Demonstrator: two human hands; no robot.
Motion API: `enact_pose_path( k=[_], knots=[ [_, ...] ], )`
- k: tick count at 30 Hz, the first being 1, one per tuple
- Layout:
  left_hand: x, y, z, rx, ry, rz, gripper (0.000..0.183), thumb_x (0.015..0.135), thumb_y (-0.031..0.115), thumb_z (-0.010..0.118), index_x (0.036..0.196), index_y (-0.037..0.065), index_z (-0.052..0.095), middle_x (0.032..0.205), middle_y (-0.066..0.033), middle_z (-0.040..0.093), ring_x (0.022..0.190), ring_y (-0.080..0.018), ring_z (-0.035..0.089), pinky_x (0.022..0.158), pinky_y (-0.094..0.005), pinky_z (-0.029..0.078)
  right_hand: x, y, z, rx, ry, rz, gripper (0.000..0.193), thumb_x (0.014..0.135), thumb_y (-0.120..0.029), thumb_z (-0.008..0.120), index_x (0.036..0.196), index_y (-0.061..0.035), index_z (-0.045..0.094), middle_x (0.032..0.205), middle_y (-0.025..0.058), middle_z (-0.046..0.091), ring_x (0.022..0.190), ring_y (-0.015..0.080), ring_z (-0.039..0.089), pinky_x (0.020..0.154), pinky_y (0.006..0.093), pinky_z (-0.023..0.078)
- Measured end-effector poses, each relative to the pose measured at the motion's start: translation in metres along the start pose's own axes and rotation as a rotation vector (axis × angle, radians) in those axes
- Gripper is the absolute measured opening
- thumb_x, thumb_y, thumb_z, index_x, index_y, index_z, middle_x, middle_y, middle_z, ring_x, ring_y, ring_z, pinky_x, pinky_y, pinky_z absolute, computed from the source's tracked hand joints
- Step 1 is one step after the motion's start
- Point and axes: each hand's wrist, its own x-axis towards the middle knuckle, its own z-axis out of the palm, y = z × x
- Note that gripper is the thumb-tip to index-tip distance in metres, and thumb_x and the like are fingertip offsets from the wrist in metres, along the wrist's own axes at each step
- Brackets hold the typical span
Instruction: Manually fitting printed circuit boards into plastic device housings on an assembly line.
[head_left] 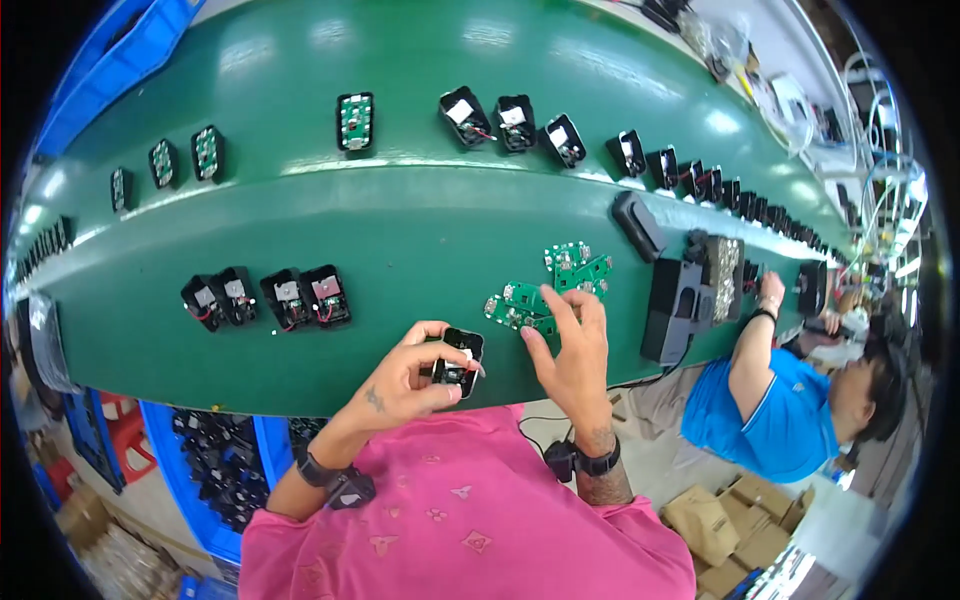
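The green table (pixel 440 215) bears black casings (pixel 327 309) and green circuit boards (pixel 567 254).

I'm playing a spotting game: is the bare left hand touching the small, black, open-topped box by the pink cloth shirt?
Touching. The head view shows the left hand gripping the black box, with its thumb and fingers on it.

A long green workbench (pixel 420 225), glossy with reflected light (pixel 722 122), stands over pale flooring (pixel 648 462).
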Motion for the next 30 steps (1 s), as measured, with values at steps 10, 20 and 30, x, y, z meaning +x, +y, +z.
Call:
enact_pose_path(
  k=[10, 20, 30],
  knots=[
    [0.018, 0.007, -0.008, 0.247, 0.160, 0.226, 0.021, 0.095, 0.022, 0.064, 0.090, 0.002, 0.069, 0.102, -0.0099, 0.060, 0.111, -0.0210, 0.053, 0.092, -0.0332, 0.044, 0.017, 0.028, 0.018, -0.001, -0.043, -0.131, 0.015, 0.089, -0.009, 0.066, 0.100, 0.0013, 0.066, 0.097, 0.0149, 0.059, 0.094, 0.0364, 0.057, 0.084, 0.0438, 0.046],
    [0.025, 0.039, -0.002, 0.681, 0.278, 0.477, 0.010, 0.089, 0.006, 0.066, 0.099, 0.006, 0.064, 0.118, -0.0115, 0.051, 0.061, -0.0180, 0.047, 0.061, -0.0342, 0.044, 0.025, -0.025, -0.005, 1.201, -0.296, 0.298, 0.016, 0.095, -0.007, 0.064, 0.104, 0.0062, 0.067, 0.077, 0.0068, 0.067, 0.061, 0.0106, 0.063, 0.049, 0.0211, 0.046],
    [0.010, 0.044, -0.011, 0.756, 0.156, 0.519, 0.019, 0.082, -0.010, 0.055, 0.096, -0.001, 0.064, 0.122, -0.0128, 0.049, 0.068, -0.0138, 0.047, 0.064, -0.0287, 0.042, 0.041, -0.031, -0.005, 1.229, -0.564, 0.299, 0.019, 0.097, -0.010, 0.063, 0.104, 0.0055, 0.070, 0.075, 0.0039, 0.065, 0.062, 0.0058, 0.058, 0.048, 0.0197, 0.043]
  ],
)
